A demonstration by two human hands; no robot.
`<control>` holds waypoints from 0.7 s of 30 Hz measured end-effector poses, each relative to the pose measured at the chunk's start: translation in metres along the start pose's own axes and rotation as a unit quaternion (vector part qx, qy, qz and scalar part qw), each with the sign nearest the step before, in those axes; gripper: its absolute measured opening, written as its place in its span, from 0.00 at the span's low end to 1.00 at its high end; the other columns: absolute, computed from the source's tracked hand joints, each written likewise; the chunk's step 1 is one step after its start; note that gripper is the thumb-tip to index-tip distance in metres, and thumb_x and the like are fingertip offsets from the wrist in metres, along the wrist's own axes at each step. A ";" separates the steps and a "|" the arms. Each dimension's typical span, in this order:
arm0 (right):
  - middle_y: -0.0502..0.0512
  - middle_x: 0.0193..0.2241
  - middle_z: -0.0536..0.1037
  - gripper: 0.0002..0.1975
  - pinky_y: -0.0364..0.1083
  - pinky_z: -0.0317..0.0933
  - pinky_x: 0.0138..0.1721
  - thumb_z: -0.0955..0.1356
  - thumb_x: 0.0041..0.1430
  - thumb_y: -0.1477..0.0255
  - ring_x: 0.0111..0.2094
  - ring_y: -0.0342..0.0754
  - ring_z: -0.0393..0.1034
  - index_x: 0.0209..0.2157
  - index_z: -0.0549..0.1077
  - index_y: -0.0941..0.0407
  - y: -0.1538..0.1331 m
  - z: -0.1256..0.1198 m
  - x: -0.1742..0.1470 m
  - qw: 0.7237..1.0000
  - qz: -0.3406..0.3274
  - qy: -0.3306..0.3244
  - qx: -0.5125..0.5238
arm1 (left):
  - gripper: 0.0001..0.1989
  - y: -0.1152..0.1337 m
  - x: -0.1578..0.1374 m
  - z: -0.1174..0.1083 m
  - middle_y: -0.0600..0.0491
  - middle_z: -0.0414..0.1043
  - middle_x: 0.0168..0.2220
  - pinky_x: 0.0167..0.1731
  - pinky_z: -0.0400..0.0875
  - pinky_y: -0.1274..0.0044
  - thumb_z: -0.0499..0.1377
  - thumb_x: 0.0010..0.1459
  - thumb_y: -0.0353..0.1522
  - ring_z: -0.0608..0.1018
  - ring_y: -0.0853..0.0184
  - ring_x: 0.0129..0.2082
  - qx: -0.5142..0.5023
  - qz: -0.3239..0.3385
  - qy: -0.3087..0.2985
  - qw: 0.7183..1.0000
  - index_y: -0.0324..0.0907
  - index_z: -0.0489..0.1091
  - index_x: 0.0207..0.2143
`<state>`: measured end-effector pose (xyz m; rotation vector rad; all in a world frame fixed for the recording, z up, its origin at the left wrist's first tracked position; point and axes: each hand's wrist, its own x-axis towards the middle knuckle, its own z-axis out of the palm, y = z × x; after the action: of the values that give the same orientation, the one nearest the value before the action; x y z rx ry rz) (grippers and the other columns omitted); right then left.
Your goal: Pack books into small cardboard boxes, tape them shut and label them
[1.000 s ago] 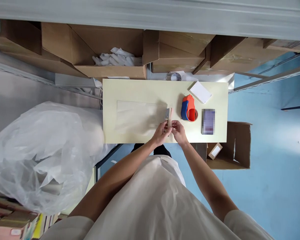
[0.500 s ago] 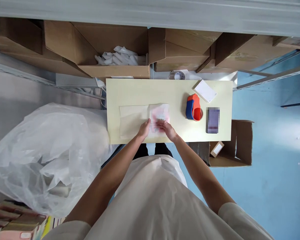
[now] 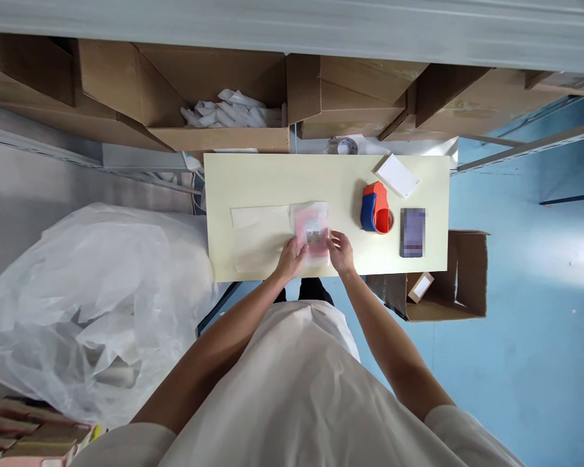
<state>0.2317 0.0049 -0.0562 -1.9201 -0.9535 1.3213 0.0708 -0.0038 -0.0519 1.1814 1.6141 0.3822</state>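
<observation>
A flat pink-and-white packet (image 3: 313,227) in cloudy wrapping lies on the pale table, at the right end of a thin whitish sheet (image 3: 259,237). My left hand (image 3: 292,259) grips the packet's lower left edge, its thumb on top. At the right edge, my right hand (image 3: 341,251) has curled fingers pinching the wrapping. The print on the packet is too blurred to read. To the right stands a red-and-blue tape dispenser (image 3: 376,207), apart from both hands.
A white box (image 3: 398,175) and a dark phone-like object (image 3: 413,232) are on the table's right. Open cartons (image 3: 219,139), one with white rolled pieces, line the back. A big plastic bag (image 3: 97,292) bulges at left. Another carton (image 3: 471,272) sits low at right.
My right hand has moved off the packet's face to its right edge, baring the pink front. My left thumb has come over the packet's left side.
</observation>
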 end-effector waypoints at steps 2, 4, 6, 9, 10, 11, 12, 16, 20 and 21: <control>0.59 0.44 0.75 0.21 0.51 0.64 0.42 0.68 0.47 0.62 0.43 0.52 0.69 0.43 0.69 0.55 0.004 -0.001 0.003 0.999 0.027 -0.008 0.014 | 0.25 -0.001 0.002 -0.005 0.38 0.63 0.56 0.53 0.62 0.66 0.49 0.60 0.43 0.70 0.56 0.53 -0.024 -0.020 -0.004 0.999 0.36 0.62 0.54; 0.57 0.39 0.76 0.21 0.51 0.64 0.40 0.69 0.44 0.63 0.39 0.51 0.70 0.42 0.69 0.55 0.004 -0.001 0.007 0.997 0.059 -0.020 0.053 | 0.27 0.001 0.005 -0.009 0.38 0.65 0.55 0.52 0.63 0.66 0.50 0.59 0.44 0.71 0.56 0.53 -0.060 -0.041 -0.007 0.997 0.36 0.63 0.54; 0.55 0.34 0.75 0.19 0.49 0.63 0.36 0.70 0.42 0.65 0.34 0.50 0.70 0.38 0.69 0.56 0.002 -0.006 0.011 0.992 0.082 -0.033 0.089 | 0.27 0.005 0.009 -0.008 0.38 0.66 0.55 0.52 0.63 0.66 0.52 0.57 0.45 0.70 0.55 0.54 -0.093 -0.056 -0.012 0.994 0.35 0.63 0.53; 0.52 0.27 0.72 0.14 0.47 0.58 0.29 0.70 0.42 0.66 0.27 0.45 0.65 0.32 0.68 0.56 -0.007 -0.025 0.014 0.988 0.079 -0.054 0.120 | 0.24 0.013 0.017 0.002 0.39 0.67 0.54 0.51 0.64 0.66 0.55 0.55 0.41 0.71 0.55 0.53 -0.147 -0.066 -0.037 0.986 0.36 0.66 0.51; 0.51 0.26 0.71 0.13 0.46 0.57 0.28 0.71 0.42 0.67 0.25 0.43 0.63 0.31 0.68 0.56 -0.011 -0.032 0.014 0.988 0.074 -0.055 0.125 | 0.22 0.016 0.020 0.007 0.40 0.69 0.52 0.50 0.65 0.66 0.56 0.54 0.39 0.72 0.56 0.52 -0.165 -0.057 -0.056 0.983 0.37 0.68 0.49; 0.50 0.25 0.70 0.12 0.46 0.55 0.26 0.71 0.43 0.67 0.23 0.41 0.60 0.30 0.67 0.56 -0.014 -0.039 0.013 0.987 0.070 -0.060 0.129 | 0.19 0.018 0.022 0.014 0.42 0.71 0.50 0.49 0.66 0.66 0.55 0.53 0.36 0.73 0.56 0.50 -0.178 -0.040 -0.079 0.980 0.38 0.70 0.47; 0.49 0.25 0.69 0.12 0.45 0.53 0.24 0.71 0.43 0.67 0.21 0.40 0.58 0.30 0.67 0.55 -0.018 -0.045 0.011 0.987 0.068 -0.067 0.133 | 0.17 0.021 0.024 0.020 0.43 0.73 0.47 0.47 0.67 0.67 0.55 0.52 0.34 0.74 0.57 0.48 -0.180 -0.023 -0.097 0.979 0.38 0.71 0.45; 0.46 0.25 0.67 0.13 0.42 0.51 0.21 0.71 0.42 0.67 0.20 0.38 0.56 0.29 0.64 0.54 -0.027 -0.043 0.002 0.984 0.049 -0.105 0.133 | 0.17 0.027 0.029 0.034 0.46 0.75 0.41 0.46 0.67 0.68 0.57 0.45 0.29 0.73 0.56 0.48 -0.112 -0.010 -0.067 0.991 0.39 0.72 0.41; 0.45 0.25 0.66 0.13 0.42 0.54 0.21 0.69 0.43 0.66 0.20 0.39 0.59 0.29 0.62 0.53 -0.032 -0.013 -0.003 0.986 0.018 -0.125 0.106 | 0.16 0.025 0.027 0.022 0.48 0.76 0.37 0.40 0.71 0.70 0.52 0.50 0.29 0.77 0.61 0.39 -0.204 -0.012 -0.151 0.967 0.38 0.72 0.40; 0.45 0.25 0.66 0.12 0.42 0.55 0.21 0.68 0.44 0.66 0.21 0.39 0.60 0.29 0.61 0.53 -0.033 -0.004 -0.003 0.987 0.014 -0.125 0.096 | 0.16 0.024 0.025 0.016 0.48 0.77 0.36 0.39 0.71 0.70 0.50 0.51 0.29 0.77 0.62 0.37 -0.231 -0.022 -0.166 0.958 0.38 0.72 0.40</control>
<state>0.2280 0.0199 -0.0266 -1.6538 -0.8836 1.6370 0.0970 0.0234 -0.0547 0.7991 1.1740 0.4740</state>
